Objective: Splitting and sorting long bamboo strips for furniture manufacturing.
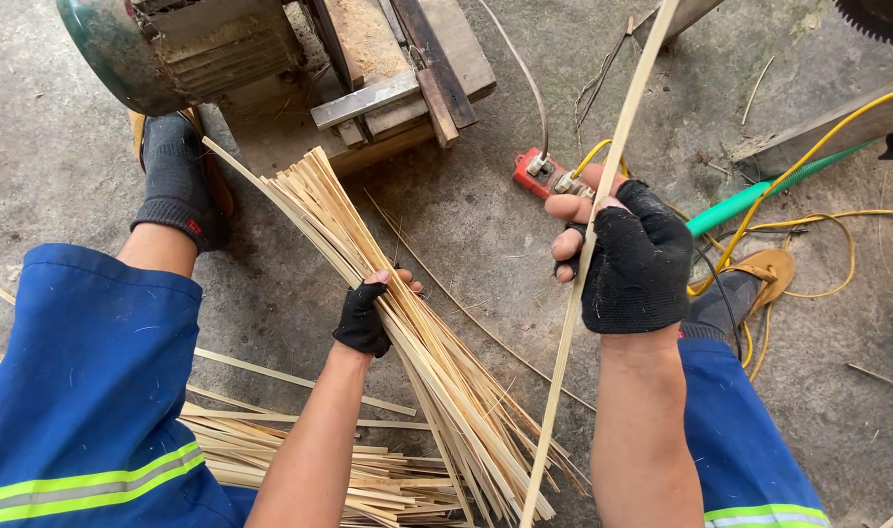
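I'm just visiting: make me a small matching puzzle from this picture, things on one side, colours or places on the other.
Things:
1. bundle of bamboo strips
2. single long strip
3. hose
4. switch box

Places or colours:
a. red, on the floor
b. green, lying at the right
c. gripped in the left hand
d. held in the right hand

Pairs: 1-c, 2-d, 3-b, 4-a

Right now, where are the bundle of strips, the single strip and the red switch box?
bundle of strips (407, 323), head view, mid-length.
single strip (564, 352), head view, below the glove.
red switch box (530, 176), head view, red casing.
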